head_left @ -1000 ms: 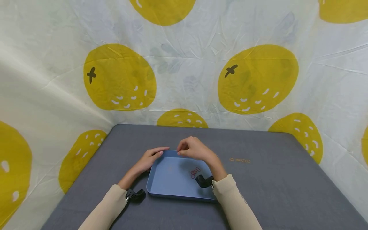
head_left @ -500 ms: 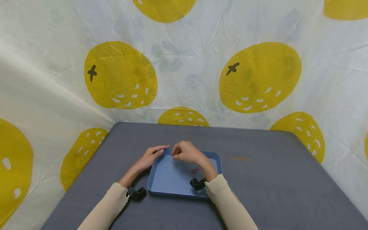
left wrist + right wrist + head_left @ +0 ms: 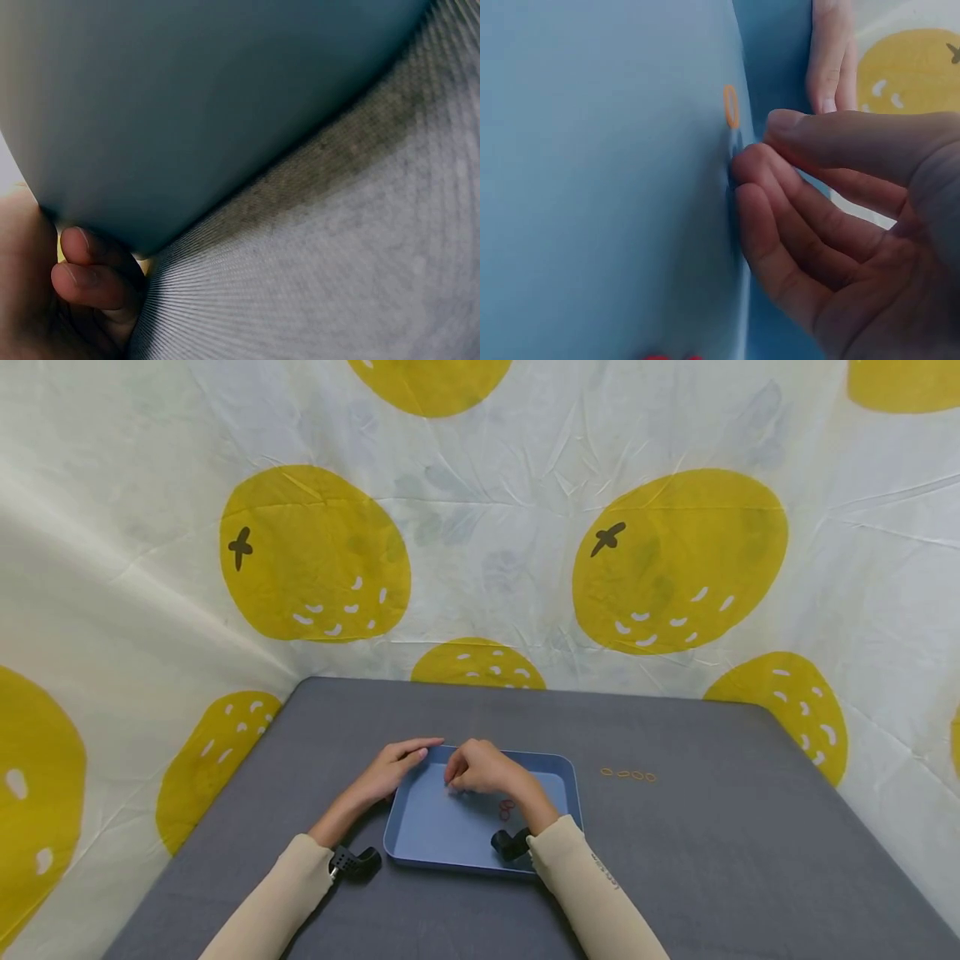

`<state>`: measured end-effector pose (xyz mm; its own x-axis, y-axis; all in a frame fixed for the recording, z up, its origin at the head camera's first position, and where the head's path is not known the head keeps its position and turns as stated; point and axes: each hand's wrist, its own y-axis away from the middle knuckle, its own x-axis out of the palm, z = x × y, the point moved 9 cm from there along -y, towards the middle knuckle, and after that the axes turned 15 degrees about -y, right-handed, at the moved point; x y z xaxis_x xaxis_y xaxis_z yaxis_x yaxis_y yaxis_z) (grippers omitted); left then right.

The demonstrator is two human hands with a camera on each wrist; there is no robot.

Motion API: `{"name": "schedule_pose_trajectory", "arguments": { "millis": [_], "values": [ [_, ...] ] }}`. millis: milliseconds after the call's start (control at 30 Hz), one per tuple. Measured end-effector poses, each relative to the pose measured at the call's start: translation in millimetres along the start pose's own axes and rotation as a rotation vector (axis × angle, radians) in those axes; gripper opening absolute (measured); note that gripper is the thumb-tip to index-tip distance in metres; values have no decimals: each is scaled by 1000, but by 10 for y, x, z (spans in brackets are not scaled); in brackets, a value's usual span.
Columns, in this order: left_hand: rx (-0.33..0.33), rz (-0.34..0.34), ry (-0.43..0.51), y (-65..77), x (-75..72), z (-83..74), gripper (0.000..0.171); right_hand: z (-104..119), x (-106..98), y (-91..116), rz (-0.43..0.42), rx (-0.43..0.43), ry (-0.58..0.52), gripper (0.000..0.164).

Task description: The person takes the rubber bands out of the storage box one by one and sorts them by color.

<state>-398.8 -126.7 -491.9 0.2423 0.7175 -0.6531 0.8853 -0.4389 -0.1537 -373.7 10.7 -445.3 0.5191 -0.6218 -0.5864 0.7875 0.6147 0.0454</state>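
Observation:
In the head view my left hand (image 3: 390, 770) holds the far-left corner of a shallow blue tray (image 3: 420, 862), its thumb over the wall and index finger stretched along the rim. The left wrist view has two bent fingertips (image 3: 86, 281) beside the tray's outer side. My right hand (image 3: 480, 767) is low inside the tray, fingers bent downward. In the right wrist view its thumb and fingers stand slightly apart, with nothing visible between them, close by an orange rubber band (image 3: 725, 106) on the tray floor. Several red rubber bands (image 3: 506, 811) lie nearer the tray's middle, below the right forearm.
Several orange rubber bands (image 3: 628, 774) lie in a row on the grey table (image 3: 720, 843), right of the tray. A white curtain (image 3: 487, 568) printed with yellow fruit hangs behind the table. Black wrist cameras (image 3: 358, 865) sit on both forearms.
My right hand has moved left and down from above the tray's far rim to its floor. The left hand keeps its place on the corner.

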Motion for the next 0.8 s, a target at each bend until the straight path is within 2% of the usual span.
{"name": "schedule_pose_trajectory", "arguments": {
  "millis": [800],
  "values": [
    [4, 6, 10, 13, -1, -29, 39, -170, 31, -60, -26, 14, -51, 5]
  ]
}}
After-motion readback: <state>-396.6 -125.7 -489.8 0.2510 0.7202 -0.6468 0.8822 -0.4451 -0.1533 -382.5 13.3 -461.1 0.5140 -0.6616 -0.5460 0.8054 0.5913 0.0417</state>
